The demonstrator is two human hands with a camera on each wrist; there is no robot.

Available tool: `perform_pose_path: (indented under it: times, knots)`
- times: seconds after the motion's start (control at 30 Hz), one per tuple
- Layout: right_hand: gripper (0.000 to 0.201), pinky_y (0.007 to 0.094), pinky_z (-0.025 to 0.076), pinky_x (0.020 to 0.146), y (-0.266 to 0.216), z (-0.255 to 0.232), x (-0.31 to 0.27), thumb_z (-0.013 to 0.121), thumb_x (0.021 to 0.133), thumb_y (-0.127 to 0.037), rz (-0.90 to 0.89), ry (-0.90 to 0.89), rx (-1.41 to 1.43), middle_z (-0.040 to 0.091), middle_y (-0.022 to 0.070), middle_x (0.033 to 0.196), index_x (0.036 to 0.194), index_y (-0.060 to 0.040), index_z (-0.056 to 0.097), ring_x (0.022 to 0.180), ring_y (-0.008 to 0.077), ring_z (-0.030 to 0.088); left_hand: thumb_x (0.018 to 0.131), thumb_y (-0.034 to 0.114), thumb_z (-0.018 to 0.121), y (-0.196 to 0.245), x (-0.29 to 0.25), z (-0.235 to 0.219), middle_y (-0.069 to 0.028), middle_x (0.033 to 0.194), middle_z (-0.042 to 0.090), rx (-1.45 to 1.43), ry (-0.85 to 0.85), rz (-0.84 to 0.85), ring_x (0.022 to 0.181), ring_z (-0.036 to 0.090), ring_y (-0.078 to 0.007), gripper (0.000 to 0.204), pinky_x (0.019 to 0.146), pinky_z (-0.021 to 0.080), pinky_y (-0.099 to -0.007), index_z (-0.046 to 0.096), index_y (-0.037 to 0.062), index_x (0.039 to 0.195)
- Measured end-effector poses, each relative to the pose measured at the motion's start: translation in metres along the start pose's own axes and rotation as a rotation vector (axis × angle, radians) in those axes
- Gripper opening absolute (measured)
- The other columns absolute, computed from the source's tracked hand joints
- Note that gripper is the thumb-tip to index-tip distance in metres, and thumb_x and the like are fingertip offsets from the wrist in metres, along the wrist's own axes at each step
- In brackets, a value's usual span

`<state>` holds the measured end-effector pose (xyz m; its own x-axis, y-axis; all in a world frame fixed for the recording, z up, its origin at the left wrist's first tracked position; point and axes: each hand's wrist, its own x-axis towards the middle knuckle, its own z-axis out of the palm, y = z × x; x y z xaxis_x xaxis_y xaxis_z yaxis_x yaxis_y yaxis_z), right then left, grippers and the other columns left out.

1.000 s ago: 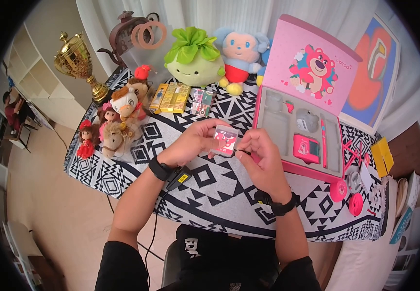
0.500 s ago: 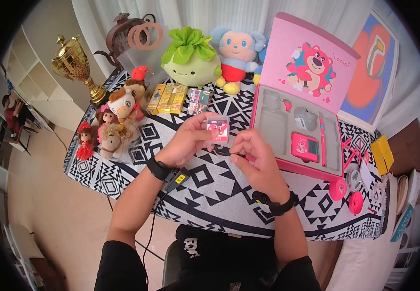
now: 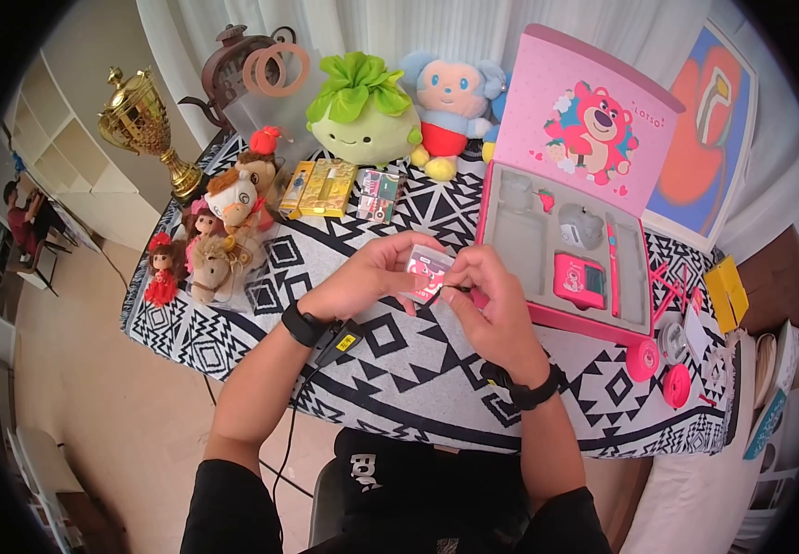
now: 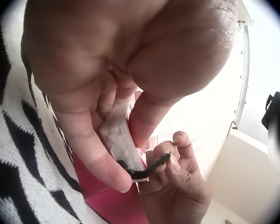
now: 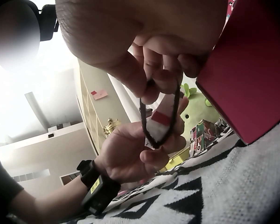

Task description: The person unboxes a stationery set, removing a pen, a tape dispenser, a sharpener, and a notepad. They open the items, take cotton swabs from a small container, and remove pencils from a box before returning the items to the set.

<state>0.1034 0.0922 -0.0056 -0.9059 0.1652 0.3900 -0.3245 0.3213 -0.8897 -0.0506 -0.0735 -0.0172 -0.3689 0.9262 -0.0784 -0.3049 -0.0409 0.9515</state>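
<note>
My left hand [image 3: 367, 277] grips a small clear plastic case [image 3: 429, 261] with a pink bear picture, thumb on one face and fingers behind. A black cord [image 4: 151, 171] runs from the lower end of the case in the left wrist view. My right hand [image 3: 499, 300] pinches this cord between thumb and fingertips, just right of the case. The right wrist view shows the cord as a hanging loop [image 5: 155, 145] in front of the case. Both hands are close together above the patterned cloth [image 3: 399, 388].
An open pink gift box [image 3: 593, 328] with grey moulded slots stands right of my hands, holding a pink camera-like item [image 3: 580, 281]. Plush toys [image 3: 362, 129], dolls [image 3: 167, 263] and a gold trophy [image 3: 141, 120] line the back and left. Pink rolls [image 3: 676, 386] lie at right.
The case moved left and stood upright half a second ago, with the cord drawn out. Now it is tilted again and back close to my right fingers, which keep pinching the cord.
</note>
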Motion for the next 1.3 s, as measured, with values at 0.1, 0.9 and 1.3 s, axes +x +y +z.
perform_pose_path:
  times: [0.1,0.9,1.3]
  knots:
    - [0.027,0.0296,0.051,0.075,0.006,0.001,0.0,0.064,0.091,0.007,-0.045,0.06,-0.014,0.068,0.0114,0.087,0.114,-0.0006,0.052,0.078,0.0169,0.067,0.099,0.002,0.065,-0.002,0.0,-0.002,-0.0049,0.115,0.07,0.083,-0.132,0.016,0.093,0.069,-0.0111,0.046,0.066,0.059,-0.0268,0.055,0.0068,0.144]
    - [0.022,0.0229,0.048,0.059,-0.002,-0.007,0.005,0.073,0.09,0.0,0.051,0.149,0.015,0.07,0.0066,0.091,0.11,0.0024,0.065,0.07,0.0075,0.063,0.102,0.005,0.064,0.002,-0.003,0.003,-0.0031,0.11,0.065,0.075,-0.281,0.021,0.097,0.068,-0.0116,0.053,0.075,0.063,-0.0306,0.045,0.0078,0.152]
    - [0.026,0.0245,0.055,0.065,0.006,0.0,0.004,0.073,0.09,0.001,0.04,0.231,0.029,0.065,0.0118,0.11,0.116,0.0043,0.07,0.078,0.0138,0.071,0.097,-0.001,0.07,-0.004,0.002,-0.009,-0.0078,0.115,0.071,-0.054,0.087,0.213,0.103,0.07,-0.0132,0.024,0.089,0.057,-0.0263,0.062,0.0034,0.119]
